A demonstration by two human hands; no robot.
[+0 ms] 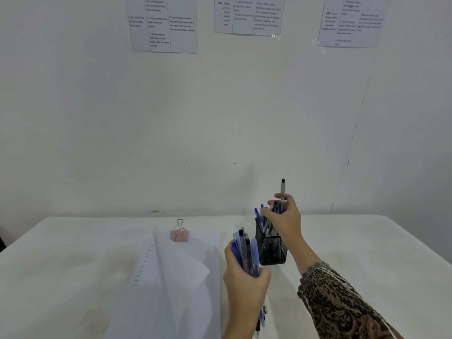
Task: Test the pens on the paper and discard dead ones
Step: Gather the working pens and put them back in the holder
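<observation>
My left hand grips a bundle of several blue and black pens, held upright beside the paper. My right hand reaches into the black mesh pen holder and holds a clear pen with a black cap that sticks up above the fingers. More blue pens stand in the holder. The stack of white paper lies on the table to the left, its top sheet curled up, with small ink marks along the left margin. A pink binder clip clamps its far edge.
The white table runs up to a white wall. Printed sheets are taped high on the wall. My patterned sleeve crosses the right foreground.
</observation>
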